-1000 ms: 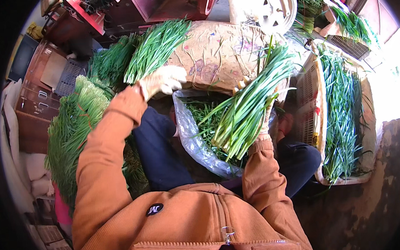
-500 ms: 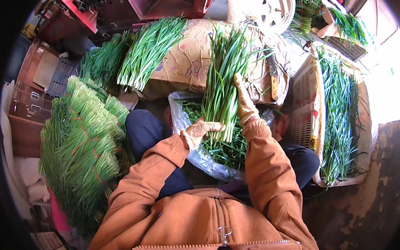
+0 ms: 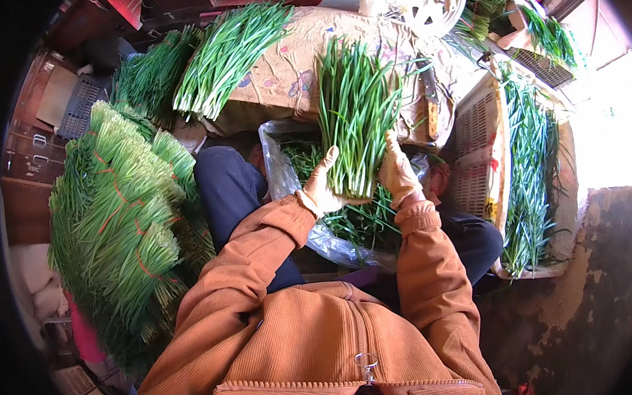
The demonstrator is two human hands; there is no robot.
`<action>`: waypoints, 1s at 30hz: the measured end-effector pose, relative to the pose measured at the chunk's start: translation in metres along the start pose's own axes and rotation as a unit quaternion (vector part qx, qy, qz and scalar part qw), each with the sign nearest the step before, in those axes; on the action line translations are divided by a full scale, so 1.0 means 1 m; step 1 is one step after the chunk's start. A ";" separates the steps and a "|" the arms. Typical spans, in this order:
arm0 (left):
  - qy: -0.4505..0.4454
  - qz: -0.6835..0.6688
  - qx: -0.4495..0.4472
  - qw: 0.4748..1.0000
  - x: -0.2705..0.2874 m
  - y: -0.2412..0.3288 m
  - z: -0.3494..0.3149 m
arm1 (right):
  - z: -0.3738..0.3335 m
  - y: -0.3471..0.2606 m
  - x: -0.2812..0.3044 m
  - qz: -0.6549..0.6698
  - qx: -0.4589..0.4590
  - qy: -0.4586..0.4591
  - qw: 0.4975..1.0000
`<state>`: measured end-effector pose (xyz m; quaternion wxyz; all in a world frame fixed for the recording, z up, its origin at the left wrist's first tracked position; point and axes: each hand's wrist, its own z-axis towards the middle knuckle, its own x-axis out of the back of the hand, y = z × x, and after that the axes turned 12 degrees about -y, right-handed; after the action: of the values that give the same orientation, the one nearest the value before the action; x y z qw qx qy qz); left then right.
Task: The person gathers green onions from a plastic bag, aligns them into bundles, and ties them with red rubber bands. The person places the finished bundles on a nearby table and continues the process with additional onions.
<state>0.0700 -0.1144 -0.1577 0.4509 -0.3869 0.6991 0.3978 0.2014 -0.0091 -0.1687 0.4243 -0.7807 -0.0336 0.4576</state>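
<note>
A bunch of green garlic chives [image 3: 358, 119] stands between my gloved hands, pale stem ends toward me and leaves pointing away over the covered block. My left hand [image 3: 320, 185] grips the lower left of the stems, thumb up along the side and fingers beneath. On the opposite side my right hand [image 3: 399, 171] presses against the stems, its fingers partly hidden. Below the bunch, loose chive leaves lie in a clear plastic bag [image 3: 339, 247] between my knees. A knife [image 3: 432, 107] with a wooden handle rests on the block's right part.
Tied chive bundles [image 3: 111, 217] are heaped at my left. Another pile of chives [image 3: 231, 54] lies on the cloth-covered block [image 3: 290, 65]. To my right stands a plastic crate [image 3: 475, 141] holding loose chives. A white wheel-like fan part [image 3: 431, 2] stands behind the block.
The bunch has become wider and more upright between my hands. My left hand has shifted right and up under the stem ends; my right hand has slid down toward them. The view has tilted slightly.
</note>
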 end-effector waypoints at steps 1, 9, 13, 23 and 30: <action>0.010 0.004 -0.004 1.000 -0.001 -0.001 0.001 | -0.001 0.001 0.003 -0.043 0.009 0.003 0.999; -0.087 -0.070 -0.029 0.993 0.018 -0.005 0.006 | -0.049 -0.023 0.015 -0.126 -0.182 0.019 0.975; -0.074 -0.065 -0.014 0.995 0.011 -0.003 0.004 | -0.089 -0.031 -0.003 -0.451 0.030 0.047 0.891; -0.084 -0.101 -0.049 0.990 0.004 -0.009 0.009 | -0.074 -0.005 -0.087 -0.569 -0.034 -0.172 0.803; -0.025 -0.011 0.013 1.000 0.018 -0.004 0.005 | -0.096 -0.045 -0.044 -0.435 -0.079 -0.030 0.896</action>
<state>0.0697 -0.1146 -0.1770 0.4774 -0.3786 0.6886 0.3932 0.2628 -0.0601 -0.0860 0.5170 -0.7047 -0.4188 0.2463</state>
